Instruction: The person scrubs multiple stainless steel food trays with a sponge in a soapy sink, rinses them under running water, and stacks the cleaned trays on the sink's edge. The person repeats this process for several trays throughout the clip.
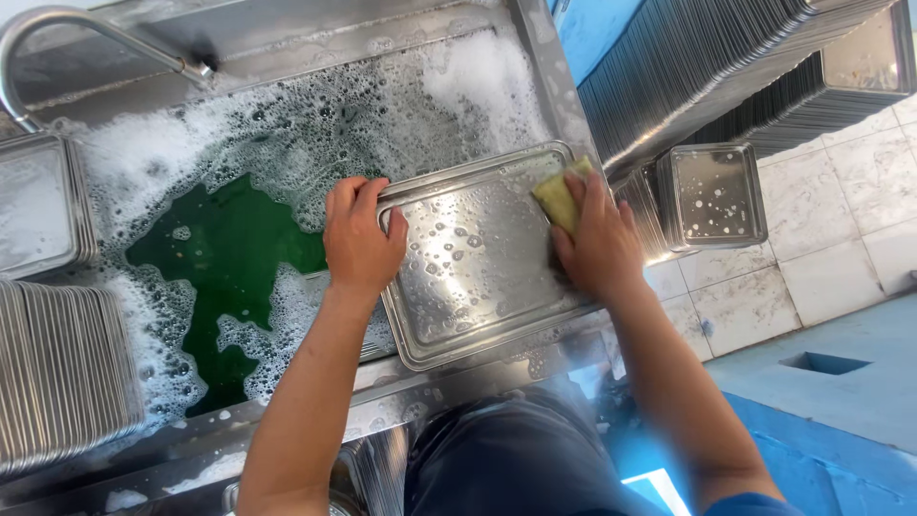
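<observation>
The left hand (360, 236) grips the soapy steel tray (478, 263) by its left rim; opposite it, the right hand (597, 244) presses a yellow sponge (561, 198) against the tray's right edge.

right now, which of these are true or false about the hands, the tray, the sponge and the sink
1. The left hand grips the left edge of the steel tray. True.
2. The right hand holds a blue brush. False: it presses a yellow sponge on the tray.
3. The sink holds green water with foam. True.
4. The tray is dry. False: soapy drops cover it.
5. The faucet is pouring water. False: no stream shows.
</observation>
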